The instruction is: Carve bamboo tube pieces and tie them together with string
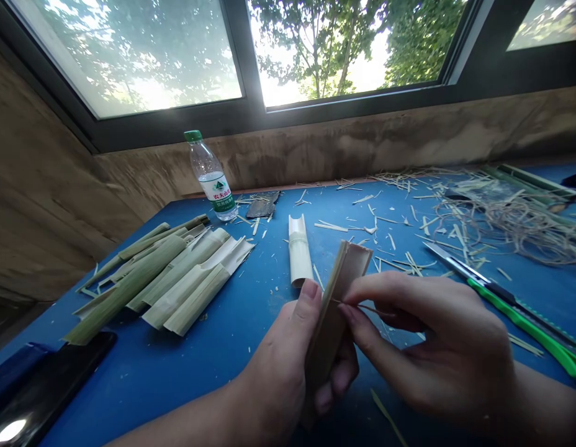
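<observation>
My left hand (281, 357) grips a split bamboo section (332, 316) upright, with the thumb on its near side and the fingers behind it. My right hand (432, 335) pinches a thin bamboo sliver (362, 307) between thumb and forefinger, and the sliver runs from the edge of the section. Beyond my hands, a pale half-round bamboo tube (300, 251) lies on the blue table top (130, 388). Green-skinned split bamboo pieces (176, 279) lie in a loose group to the left.
A green utility knife (516, 310) lies to the right of my right hand. Fibre shavings (506, 217) heap at the back right, and chips litter the table. A water bottle (211, 177), a dark flat stone (262, 205) and a black phone (50, 385) also lie about.
</observation>
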`<state>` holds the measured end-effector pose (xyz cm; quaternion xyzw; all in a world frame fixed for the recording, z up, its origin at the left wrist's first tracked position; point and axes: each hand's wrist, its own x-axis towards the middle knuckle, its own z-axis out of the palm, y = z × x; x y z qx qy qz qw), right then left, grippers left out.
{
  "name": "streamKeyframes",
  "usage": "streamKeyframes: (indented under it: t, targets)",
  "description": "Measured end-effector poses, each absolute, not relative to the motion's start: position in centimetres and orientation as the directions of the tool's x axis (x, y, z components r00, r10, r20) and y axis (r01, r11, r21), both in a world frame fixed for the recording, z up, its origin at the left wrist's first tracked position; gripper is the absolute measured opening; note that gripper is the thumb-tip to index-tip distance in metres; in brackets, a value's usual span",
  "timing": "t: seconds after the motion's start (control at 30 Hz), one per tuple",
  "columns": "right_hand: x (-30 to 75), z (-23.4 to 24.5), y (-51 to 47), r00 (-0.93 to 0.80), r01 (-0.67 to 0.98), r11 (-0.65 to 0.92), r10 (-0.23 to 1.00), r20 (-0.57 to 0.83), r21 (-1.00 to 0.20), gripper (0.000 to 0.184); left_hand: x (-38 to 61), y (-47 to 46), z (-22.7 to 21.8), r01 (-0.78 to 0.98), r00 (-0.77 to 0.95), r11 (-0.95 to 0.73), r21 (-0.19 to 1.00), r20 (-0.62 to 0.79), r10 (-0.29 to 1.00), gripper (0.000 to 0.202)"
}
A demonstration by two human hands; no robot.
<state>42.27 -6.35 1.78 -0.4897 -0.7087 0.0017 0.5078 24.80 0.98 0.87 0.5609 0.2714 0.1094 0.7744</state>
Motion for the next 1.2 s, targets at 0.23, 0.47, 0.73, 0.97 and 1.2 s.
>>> streamKeyframes:
  t: [0.23,0.47,0.73,0.97,1.2]
  targets:
    - [42.3,2.0,-6.4,0.008,0.706,0.511,0.687,0.727,-0.491,0.015,24.5,0.9,0.2,0.106,0.824,0.379,0.919,-0.294,0.484,0.089]
    - [42.3,1.8,-6.4,0.034,0.746,0.471,0.678,0.734,-0.471,0.016,24.4,1.0,0.3,0.096,0.825,0.339,0.936,-0.265,0.498,0.091]
    - [42.3,2.0,-6.3,0.065,0.710,0.468,0.701,0.710,-0.526,0.018,24.7,0.9,1.3,0.083,0.848,0.340,0.937,-0.246,0.469,0.078]
    - [42.5,1.7,-6.4,0.055,0.656,0.475,0.745,0.665,-0.587,0.022,25.3,0.2,1.9,0.004,0.822,0.448,0.894,-0.258,0.508,0.048]
    - [42.4,2.0,-6.4,0.044,0.631,0.493,0.748,0.662,-0.599,0.022,24.9,0.4,2.0,0.008,0.844,0.348,0.938,-0.193,0.500,0.049]
